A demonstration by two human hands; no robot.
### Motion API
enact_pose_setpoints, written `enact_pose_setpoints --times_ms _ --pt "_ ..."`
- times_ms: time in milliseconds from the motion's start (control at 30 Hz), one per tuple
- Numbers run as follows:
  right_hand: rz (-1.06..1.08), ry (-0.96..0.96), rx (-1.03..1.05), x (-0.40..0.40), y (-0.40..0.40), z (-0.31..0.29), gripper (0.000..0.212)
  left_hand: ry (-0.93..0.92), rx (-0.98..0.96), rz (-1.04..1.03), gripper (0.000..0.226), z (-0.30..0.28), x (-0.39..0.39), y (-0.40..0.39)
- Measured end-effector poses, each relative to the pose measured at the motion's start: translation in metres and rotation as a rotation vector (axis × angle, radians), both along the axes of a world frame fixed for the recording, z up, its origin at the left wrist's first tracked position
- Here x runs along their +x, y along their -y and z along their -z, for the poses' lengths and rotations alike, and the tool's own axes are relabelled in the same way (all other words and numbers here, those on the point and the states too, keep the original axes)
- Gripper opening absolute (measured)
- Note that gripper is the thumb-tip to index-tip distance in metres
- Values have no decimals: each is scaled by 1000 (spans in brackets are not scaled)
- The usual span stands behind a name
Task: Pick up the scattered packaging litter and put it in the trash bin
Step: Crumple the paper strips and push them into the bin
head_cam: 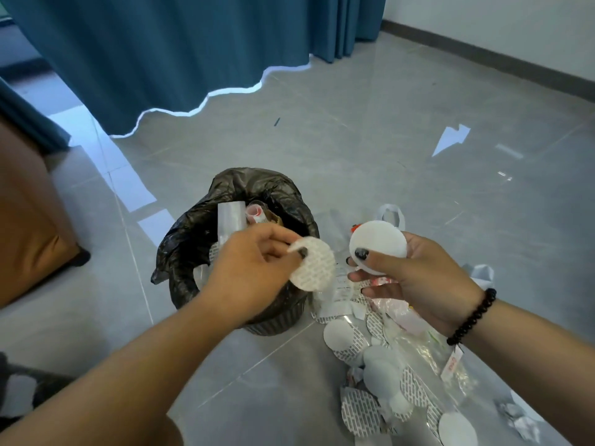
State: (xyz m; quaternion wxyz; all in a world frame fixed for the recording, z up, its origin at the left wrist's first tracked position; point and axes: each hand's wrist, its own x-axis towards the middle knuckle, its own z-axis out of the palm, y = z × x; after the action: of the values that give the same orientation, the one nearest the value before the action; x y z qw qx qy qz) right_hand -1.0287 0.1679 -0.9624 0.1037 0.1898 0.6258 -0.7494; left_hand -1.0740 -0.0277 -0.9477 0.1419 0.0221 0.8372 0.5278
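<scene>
**Dropping a seal disc into the bin**

Nearest us, more litter (380,365) lies on the floor just right of the trash bin (238,252). Above it, our right hand (415,278) pinches a plain white disc (378,247) beside the bin. Our left hand (254,268) pinches a printed disc (314,268) over the bin's right rim; we should carry it further over the opening before letting go. Beyond the bin the floor (370,140) is open as far as the curtain (167,53).

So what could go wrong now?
The printed disc in the left hand hangs over the trash bin rim's edge, so it might drop outside. The bin looks nearly full, so litter may spill. The right hand holds a white disc loosely; it could slip.
</scene>
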Motion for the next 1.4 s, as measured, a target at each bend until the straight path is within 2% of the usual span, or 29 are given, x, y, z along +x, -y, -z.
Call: enact_pose_setpoints --times_ms 133,233,300,433,467,500,567,667,767,900,1167,1300,1400 --pt "-152 -9 259 -28 13 -7 26 -63 -142 -232 11 3 -23 41" --pt "-370 -222 674 -57 43 -14 24 -35 -246 -304 10 9 -27 67" --pt "-464 -331 857 -71 67 -13 24 -15 -284 -324 10 12 -29 75" --pt "-572 -453 1003 -75 102 -4 22 -93 -274 -392 13 12 -37 81" --pt "-616 -498 1032 -74 105 -1 17 -125 -284 -391 14 12 -38 83" --pt "-656 -537 1049 -72 106 1 6 -149 -305 -367 14 11 -37 85" --pt "-731 -584 1063 -71 105 8 16 -167 -351 -304 13 10 -35 89" --pt "-777 -604 1096 -71 98 16 13 -206 -420 -267 19 11 -34 93" --pt "-635 -585 1053 -70 87 17 21 -234 -445 -280 22 7 -33 97" --pt "-401 -520 960 -67 67 14 12 -282 -437 -277 19 1 -27 91" --pt "-151 -366 886 -48 17 17 14 -290 -476 42 5 7 1 22" --pt "-204 -210 939 -5 -15 53 19 -298 -541 137 9 8 14 11" --pt "-410 -116 1106 29 -35 92 13 -327 -594 272 9 12 31 -1"
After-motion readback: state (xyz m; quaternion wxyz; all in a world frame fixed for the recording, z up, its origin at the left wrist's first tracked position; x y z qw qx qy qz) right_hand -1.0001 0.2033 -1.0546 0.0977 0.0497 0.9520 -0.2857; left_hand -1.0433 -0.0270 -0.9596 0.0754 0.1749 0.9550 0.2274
